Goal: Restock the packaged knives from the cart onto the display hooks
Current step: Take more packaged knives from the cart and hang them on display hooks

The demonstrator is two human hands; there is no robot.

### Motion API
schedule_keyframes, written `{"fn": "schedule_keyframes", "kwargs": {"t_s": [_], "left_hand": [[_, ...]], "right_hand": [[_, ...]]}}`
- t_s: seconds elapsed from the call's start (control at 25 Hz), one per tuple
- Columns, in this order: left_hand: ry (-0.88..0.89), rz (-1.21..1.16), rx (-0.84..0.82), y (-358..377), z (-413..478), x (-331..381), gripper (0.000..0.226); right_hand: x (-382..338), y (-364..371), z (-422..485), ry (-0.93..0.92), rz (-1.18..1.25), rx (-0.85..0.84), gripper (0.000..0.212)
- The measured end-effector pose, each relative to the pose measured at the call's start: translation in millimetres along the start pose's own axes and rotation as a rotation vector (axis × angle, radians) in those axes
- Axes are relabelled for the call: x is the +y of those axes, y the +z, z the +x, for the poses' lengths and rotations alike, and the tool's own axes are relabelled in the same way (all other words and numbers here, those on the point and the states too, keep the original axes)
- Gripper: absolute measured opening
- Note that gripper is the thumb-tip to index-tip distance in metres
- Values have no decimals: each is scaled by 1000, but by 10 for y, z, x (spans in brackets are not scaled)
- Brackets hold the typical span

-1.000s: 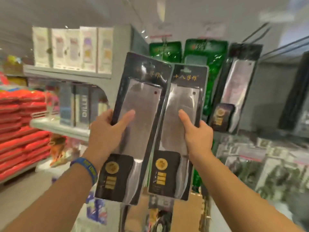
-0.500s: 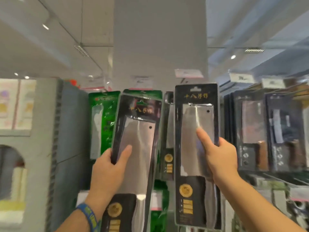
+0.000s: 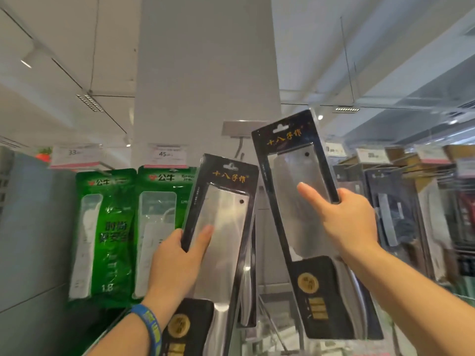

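- Since half a second back, the right knife pack [image 3: 295, 227] has tipped, its top now leaning left toward the display hook [image 3: 241, 150]; before, it stood upright. The left knife pack [image 3: 231, 242] sits much as it did, lower and alongside.
- Both packs are held up in front of the pillar [image 3: 205, 73], neither on a hook yet. I cannot tell whether their inner edges touch.
- Right grip [image 3: 352, 222]: pinching its pack at mid-blade, thumb flat on the clear window, fingers round the right edge and hidden behind.
- Left grip [image 3: 177, 258]: same pinch on its pack's left edge, thumb on the window. A blue wristband [image 3: 151, 325] is on that wrist.
- Handling, my judgement: stiff card and blister, heavy for its size with a steel cleaver inside, and the glossy face may slip under a thumb. Hold the edges near mid-blade and leave the hang slot at the top free.
- Pose: both forearms raised steeply, the right reaching higher.
- Green packs [image 3: 105, 232] hang to the left, below a price tag [image 3: 165, 155] reading 45.
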State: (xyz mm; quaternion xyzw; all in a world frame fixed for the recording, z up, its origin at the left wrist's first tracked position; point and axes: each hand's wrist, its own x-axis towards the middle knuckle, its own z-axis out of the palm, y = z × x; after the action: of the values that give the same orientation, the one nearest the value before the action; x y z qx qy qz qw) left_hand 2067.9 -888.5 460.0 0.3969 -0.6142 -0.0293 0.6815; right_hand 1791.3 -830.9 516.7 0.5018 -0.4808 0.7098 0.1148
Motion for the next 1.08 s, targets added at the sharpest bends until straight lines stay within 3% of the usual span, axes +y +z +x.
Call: {"fn": "schedule_keyframes", "kwargs": {"t_s": [0.16, 0.4, 0.64, 0.76, 0.96, 1.08], "left_hand": [[45, 51, -11, 104, 190, 53, 63], [67, 82, -32, 182, 282, 145, 50], [45, 212, -93, 203, 187, -85, 57], [-34, 182, -64, 116, 49, -224, 55], [97, 78, -46, 110, 221, 20, 56], [101, 111, -13, 138, 394, 181, 56]], "right_hand": [[-123, 10, 209, -32, 2, -3, 65], [-151, 54, 296, 12, 49, 0, 65], [-29, 142, 141, 62, 37, -47, 73], [-23, 140, 142, 92, 51, -58, 76], [-99, 165, 216, 82, 68, -23, 76], [-119, 196, 224, 99, 74, -13, 88]]}}
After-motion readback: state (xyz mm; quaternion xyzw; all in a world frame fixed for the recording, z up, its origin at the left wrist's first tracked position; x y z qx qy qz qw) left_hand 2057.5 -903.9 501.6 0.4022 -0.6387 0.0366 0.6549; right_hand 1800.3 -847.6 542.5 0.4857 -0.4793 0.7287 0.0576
